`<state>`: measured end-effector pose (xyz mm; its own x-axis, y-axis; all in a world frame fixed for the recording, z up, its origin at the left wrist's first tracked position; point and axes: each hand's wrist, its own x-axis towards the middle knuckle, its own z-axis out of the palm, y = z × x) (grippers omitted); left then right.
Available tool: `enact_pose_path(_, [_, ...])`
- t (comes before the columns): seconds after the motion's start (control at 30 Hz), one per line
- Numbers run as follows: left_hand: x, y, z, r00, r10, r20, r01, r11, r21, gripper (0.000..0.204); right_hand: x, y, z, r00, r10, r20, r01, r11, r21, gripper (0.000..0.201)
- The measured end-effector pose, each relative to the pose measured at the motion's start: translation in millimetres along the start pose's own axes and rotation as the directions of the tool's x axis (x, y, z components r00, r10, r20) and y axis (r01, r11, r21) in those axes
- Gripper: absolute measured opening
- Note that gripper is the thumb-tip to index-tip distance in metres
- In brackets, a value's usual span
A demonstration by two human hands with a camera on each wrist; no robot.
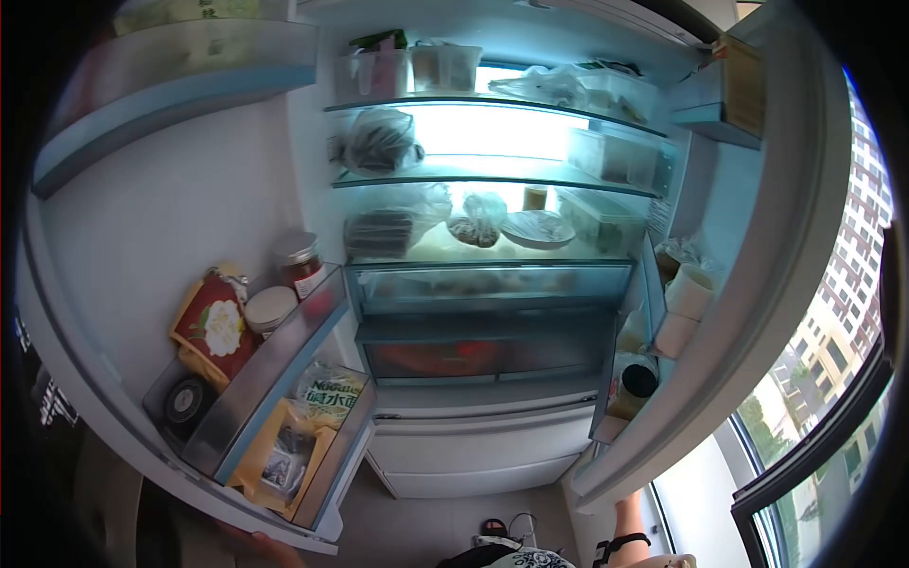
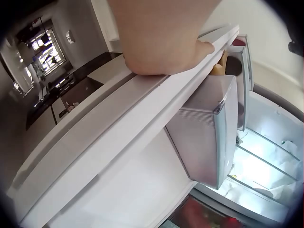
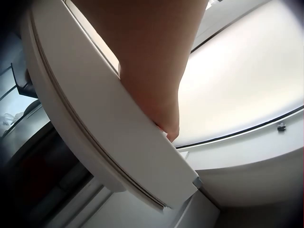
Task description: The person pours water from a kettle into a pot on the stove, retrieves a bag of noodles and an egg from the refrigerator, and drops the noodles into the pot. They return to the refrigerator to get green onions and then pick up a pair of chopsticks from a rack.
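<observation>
Both doors of a refrigerator stand wide apart. My left hand (image 2: 164,54) grips the edge of the left refrigerator door (image 2: 109,142), its thumb laid over the rim on the shelf side and the other fingers hidden. In the head view only a bit of that hand (image 1: 265,549) shows at the door's lower edge. At the right refrigerator door (image 1: 757,284), my right hand (image 3: 161,111) holds the lower part of the edge, most of its fingers hidden by the wrist and the door. Lit glass shelves (image 1: 502,180) with bagged food and clear boxes lie between the doors.
Left door bins carry a red-brown pouch (image 1: 216,327), jars, a dark round container (image 1: 189,402) and a noodle packet (image 1: 329,393). Paper rolls (image 1: 688,292) and a dark-topped jar (image 1: 638,381) sit in the right door. Drawers (image 1: 483,445) lie below; a window (image 1: 814,379) stands at right.
</observation>
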<state>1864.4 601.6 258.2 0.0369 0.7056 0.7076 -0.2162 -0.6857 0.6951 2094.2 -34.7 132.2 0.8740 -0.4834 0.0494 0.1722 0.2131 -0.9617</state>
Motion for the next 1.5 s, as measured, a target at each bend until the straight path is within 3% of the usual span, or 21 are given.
enact_pose_path(0.07, [3, 14, 5, 1.0, 0.013, 0.028, -0.012, 0.999, -0.03, 0.085, -8, -4, -26, 0.98, 0.19, 0.059, -0.199, 0.936, 0.291, 0.039])
enact_pose_path(0.13, [1, 25, 2, 0.998, 0.024, 0.053, -0.021, 0.998, -0.064, 0.081, -23, -5, -56, 0.981, 0.192, 0.031, -0.193, 0.943, 0.271, 0.041])
enact_pose_path(0.2, [-5, 23, -19, 0.998, -0.032, 0.05, 0.005, 0.879, 0.477, 0.08, -35, 1, -86, 0.972, 0.23, 0.043, -0.232, 0.931, 0.282, 0.045])
enact_pose_path(0.23, [-5, 22, -28, 0.998, -0.047, 0.04, 0.006, 0.712, 0.702, 0.08, -34, 8, -98, 0.973, 0.229, 0.026, -0.226, 0.929, 0.292, 0.045])
enact_pose_path(0.27, [-3, 24, -30, 0.998, -0.052, 0.025, 0.004, 0.488, 0.873, 0.079, -33, 7, -103, 0.964, 0.248, -0.095, -0.211, 0.934, 0.29, 0.045])
enact_pose_path(0.3, [0, 26, -26, 0.998, -0.043, 0.037, -0.011, 0.496, 0.868, 0.079, -34, 8, -107, 0.941, 0.264, -0.212, -0.198, 0.938, 0.285, 0.046])
enact_pose_path(0.37, [-1, 36, -16, 0.995, -0.097, -0.004, 0.091, 0.922, 0.376, 0.07, -26, 10, -115, 0.949, 0.198, -0.245, -0.129, 0.954, 0.271, 0.048])
enact_pose_path(0.4, [-2, 45, -9, 0.996, -0.093, -0.004, 0.088, 0.926, 0.366, 0.07, -18, 10, -117, 0.909, 0.223, -0.353, -0.123, 0.951, 0.283, 0.038])
enact_pose_path(0.43, [-2, 56, -4, 0.986, -0.16, -0.038, 0.165, 0.962, 0.216, 0.071, -10, 9, -118, 0.857, 0.246, -0.452, -0.117, 0.949, 0.294, 0.031])
enact_pose_path(0.5, [-4, 85, 2, 0.95, -0.303, -0.073, 0.295, 0.95, -0.098, 0.073, -5, 10, -128, 0.856, 0.235, -0.461, -0.118, 0.956, 0.269, 0.029])
enact_pose_path(0.53, [-6, 103, 3, 0.947, -0.285, -0.148, 0.299, 0.616, 0.729, 0.08, -6, 12, -136, 0.851, 0.228, -0.472, -0.126, 0.963, 0.239, 0.028])
enact_pose_path(0.77, [-30, 126, 9, 0.999, 0.003, -0.034, 0.022, 0.719, 0.695, 0.091, -2, 8, -162, 0.886, 0.159, -0.435, -0.089, 0.98, 0.178, 0.029])
enact_pose_path(0.83, [-34, 168, 30, 0.98, 0.195, -0.029, -0.153, 0.846, 0.511, 0.095, 5, 6, -157, 0.807, 0.256, -0.532, -0.049, 0.927, 0.371, 0.036])
enact_pose_path(0.87, [-39, 175, 29, 0.977, 0.213, -0.008, -0.172, 0.809, 0.562, 0.096, 14, 23, -170, 0.896, 0.135, -0.423, 0.024, 0.937, 0.35, 0.043])
enact_pose_path(0.97, [-51, 185, 41, 0.969, 0.245, -0.041, -0.172, 0.781, 0.6, 0.092, 11, 0, -153, 0.82, 0.145, -0.554, 0.059, 0.941, 0.334, 0.043])
enact_pose_path(1.0, [-57, 201, 51, 0.969, 0.24, -0.065, -0.16, 0.801, 0.576, 0.089, 14, -1, -155, 0.84, 0.195, -0.507, 0.086, 0.873, 0.479, 0.042])
enact_pose_path(1.1, [-67, 208, 47, 0.963, 0.256, -0.08, -0.146, 0.751, 0.643, 0.089, 17, -17, -155, 0.873, 0.247, -0.421, 0.058, 0.804, 0.592, 0.042])
enact_pose_path(1.13, [-68, 207, 49, 0.915, 0.4, -0.049, -0.242, 0.643, 0.727, 0.077, 17, -20, -156, 0.868, 0.256, -0.425, 0.049, 0.807, 0.588, 0.042])
enact_pose_path(1.3, [-82, 165, 42, 0.951, 0.278, -0.134, -0.106, 0.704, 0.702, 0.08, 24, -23, -160, 0.848, 0.293, -0.441, 0.003, 0.83, 0.558, 0.048])
enact_pose_path(1.33, [-85, 165, 43, 0.945, 0.297, -0.141, -0.11, 0.689, 0.716, 0.08, 24, -28, -157, 0.837, 0.355, -0.416, -0.008, 0.769, 0.64, 0.048])
enact_pose_path(1.5, [-94, 177, 49, 0.923, 0.372, -0.101, -0.176, 0.639, 0.749, 0.076, 22, -41, -149, 0.815, 0.262, -0.516, -0.033, 0.911, 0.411, 0.046])
